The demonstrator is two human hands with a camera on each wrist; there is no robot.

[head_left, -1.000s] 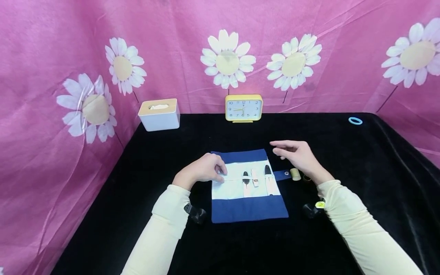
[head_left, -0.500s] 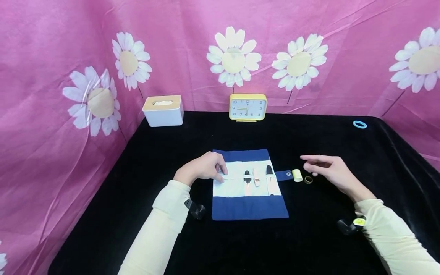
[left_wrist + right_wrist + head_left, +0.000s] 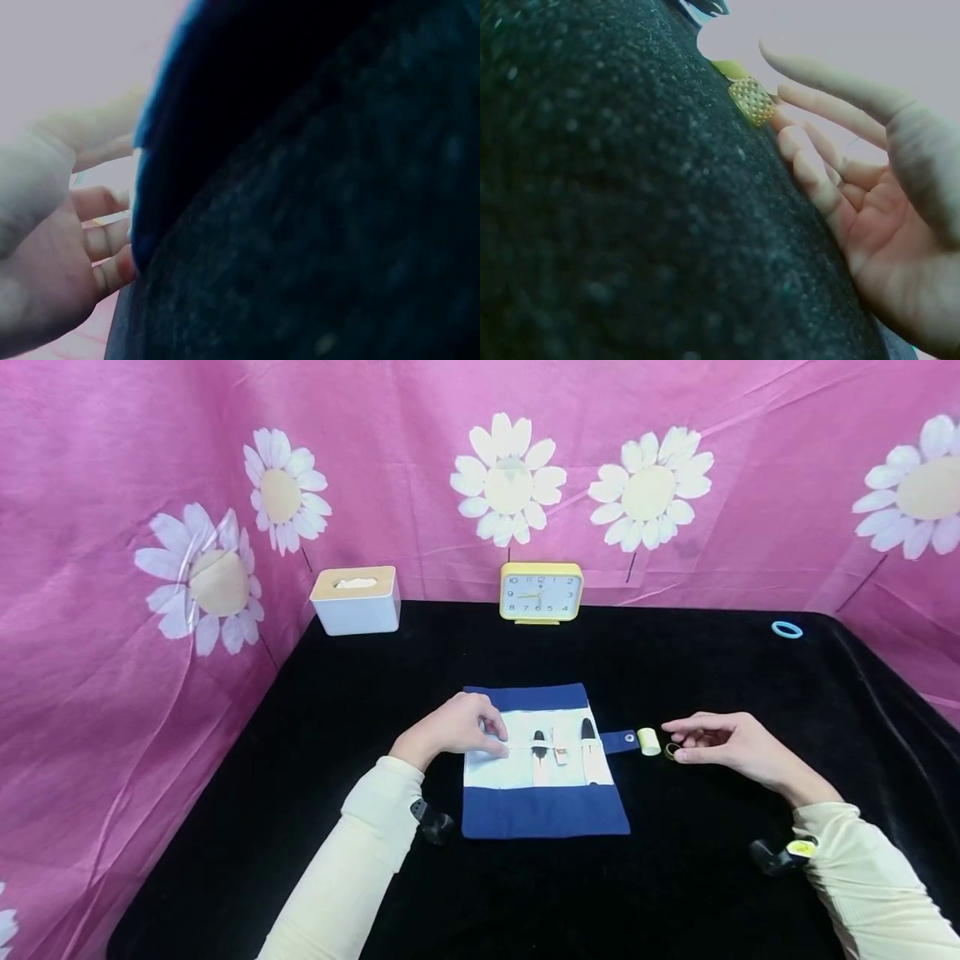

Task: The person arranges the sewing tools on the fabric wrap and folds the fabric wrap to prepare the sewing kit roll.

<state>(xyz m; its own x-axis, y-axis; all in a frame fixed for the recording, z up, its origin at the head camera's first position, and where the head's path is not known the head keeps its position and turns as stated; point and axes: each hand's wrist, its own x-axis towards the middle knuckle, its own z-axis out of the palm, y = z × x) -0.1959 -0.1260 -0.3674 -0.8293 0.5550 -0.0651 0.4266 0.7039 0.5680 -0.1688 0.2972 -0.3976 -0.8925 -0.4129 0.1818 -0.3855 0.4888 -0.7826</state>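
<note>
A blue-and-white sewing pouch (image 3: 546,814) lies unrolled, with small black-handled tools (image 3: 539,745) under its strap. My left hand (image 3: 461,727) rests over the pouch's left part, fingers loosely bent; the left wrist view has these fingers (image 3: 109,238) at the blue edge. To the right, my right hand (image 3: 720,742) is low over the cloth beside a gold ring thimble (image 3: 671,751). Up close, the dimpled thimble (image 3: 751,101) lies right at the fingertips, with the thumb (image 3: 832,79) apart from it. A pale yellow thread spool (image 3: 648,742) stands just left of the thimble.
Black cloth (image 3: 420,893) covers the table. At the back are a tissue box (image 3: 356,610) and a yellow clock (image 3: 541,593), with a light blue ring (image 3: 787,630) at the far right. The pouch's snap tab (image 3: 618,742) points toward the spool. A pink flowered curtain (image 3: 420,468) hangs behind.
My right hand has moved right and down from above the pouch's upper right corner to the thimble. The left hand has shifted slightly right over the pouch.
</note>
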